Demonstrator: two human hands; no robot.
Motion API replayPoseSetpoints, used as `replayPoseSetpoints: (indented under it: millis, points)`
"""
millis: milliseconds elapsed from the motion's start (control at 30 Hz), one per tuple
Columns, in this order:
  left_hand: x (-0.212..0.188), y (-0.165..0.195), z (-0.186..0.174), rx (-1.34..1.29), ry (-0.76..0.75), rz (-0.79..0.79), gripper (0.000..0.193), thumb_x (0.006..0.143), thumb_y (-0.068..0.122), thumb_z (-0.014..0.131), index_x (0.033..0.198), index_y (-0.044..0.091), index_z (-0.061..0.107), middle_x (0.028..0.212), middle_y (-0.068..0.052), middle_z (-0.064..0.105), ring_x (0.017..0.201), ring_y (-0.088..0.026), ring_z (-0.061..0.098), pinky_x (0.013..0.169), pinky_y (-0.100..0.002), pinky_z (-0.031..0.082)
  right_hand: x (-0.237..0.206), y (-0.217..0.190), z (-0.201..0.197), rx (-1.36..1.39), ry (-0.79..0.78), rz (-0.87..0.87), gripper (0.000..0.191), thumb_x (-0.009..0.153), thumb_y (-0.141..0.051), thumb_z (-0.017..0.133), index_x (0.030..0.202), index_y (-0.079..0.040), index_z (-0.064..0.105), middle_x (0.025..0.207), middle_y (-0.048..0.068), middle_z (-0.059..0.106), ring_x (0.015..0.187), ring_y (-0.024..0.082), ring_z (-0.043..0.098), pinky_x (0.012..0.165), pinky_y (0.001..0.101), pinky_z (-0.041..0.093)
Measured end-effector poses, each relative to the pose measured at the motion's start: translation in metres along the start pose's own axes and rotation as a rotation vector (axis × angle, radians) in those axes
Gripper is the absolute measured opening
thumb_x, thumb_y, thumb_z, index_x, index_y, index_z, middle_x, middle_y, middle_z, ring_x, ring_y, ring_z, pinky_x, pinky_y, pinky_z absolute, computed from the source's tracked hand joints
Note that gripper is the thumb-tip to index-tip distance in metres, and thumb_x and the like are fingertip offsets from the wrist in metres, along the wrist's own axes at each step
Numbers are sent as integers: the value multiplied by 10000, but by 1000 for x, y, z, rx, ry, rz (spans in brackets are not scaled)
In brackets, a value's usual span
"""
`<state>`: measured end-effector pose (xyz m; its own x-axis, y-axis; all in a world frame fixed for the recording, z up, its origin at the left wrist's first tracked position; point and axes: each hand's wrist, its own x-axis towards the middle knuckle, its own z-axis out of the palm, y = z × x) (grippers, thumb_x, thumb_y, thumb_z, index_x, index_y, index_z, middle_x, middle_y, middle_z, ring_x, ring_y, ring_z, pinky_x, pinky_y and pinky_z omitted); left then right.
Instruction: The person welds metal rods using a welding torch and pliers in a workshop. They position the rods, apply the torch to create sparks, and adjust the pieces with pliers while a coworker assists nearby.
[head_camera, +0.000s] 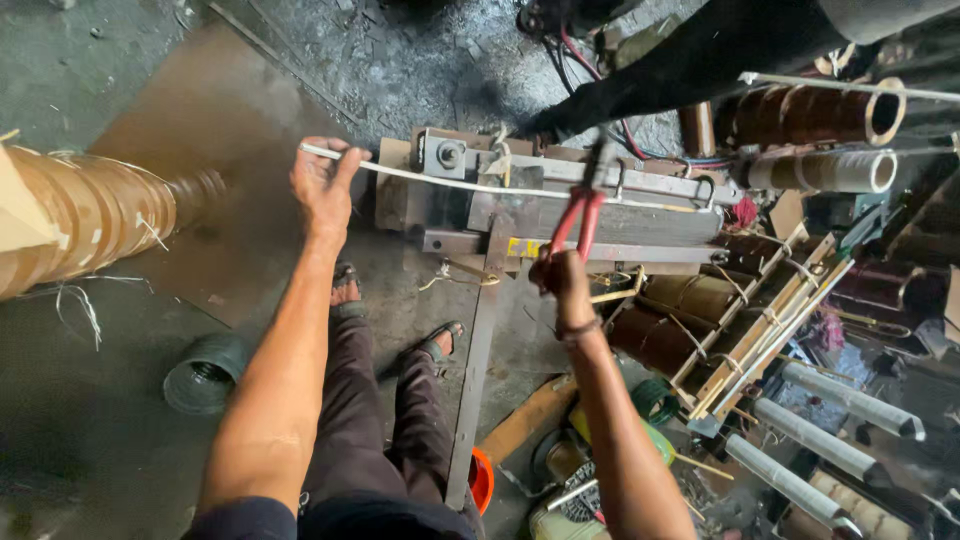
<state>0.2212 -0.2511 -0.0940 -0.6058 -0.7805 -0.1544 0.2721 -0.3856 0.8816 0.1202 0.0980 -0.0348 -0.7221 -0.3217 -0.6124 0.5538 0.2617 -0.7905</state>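
A worker's left hand (322, 183) grips a white strip (500, 186) stretched across a steel bench frame (560, 215), while the right hand (560, 275) clenches red-handled cutters (583, 215) biting it, squeeze apparently pending.

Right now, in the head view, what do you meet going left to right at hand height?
Big brown wound coil → left hand gripping the white strip → metal frame → red-handled pliers in the right hand → copper coils in a wooden frame.

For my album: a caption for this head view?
Left hand holds a white strip; right hand grips red-handled pliers.
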Motion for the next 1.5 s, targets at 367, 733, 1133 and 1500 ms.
replayPoseSetpoints:
  millis: [367, 733, 1133, 1500]
  points:
    - [-3, 5, 0, 215, -63, 64, 247, 1007, -47, 730, 1145, 9, 533, 1023, -105, 720, 966, -164, 735, 852, -261, 561, 8, 69, -20, -332, 55, 92, 477, 1045, -536, 488, 1352, -174, 442, 790, 12, 552, 693, 180, 514, 606, 325, 406]
    - [1, 12, 4, 372, 2, 84, 272, 953, 7, 827, 1092, 23, 594, 928, -39, 663, 821, -85, 615, 731, -240, 501, 16, 82, -4, 210, -153, 384, 137, 924, -351, 546, 995, -248, 491, 661, -34, 396, 448, 99, 336, 428, 292, 255]
    - [1, 14, 10, 229, -13, 87, 294, 934, -8, 821, 1100, 16, 579, 994, -47, 671, 903, -114, 664, 819, -263, 560, -11, 72, -13, -322, 137, 48, 420, 938, -575, 482, 825, -171, 500, 656, -26, 477, 508, 107, 445, 461, 290, 272]
    - [-3, 24, 8, 599, 13, 70, 291, 928, 71, 874, 1088, 26, 635, 935, -23, 698, 836, -107, 663, 763, -257, 548, -29, 80, -39, -172, 24, 531, 303, 867, -518, 542, 801, -236, 457, 645, -75, 413, 481, 95, 381, 473, 304, 227]
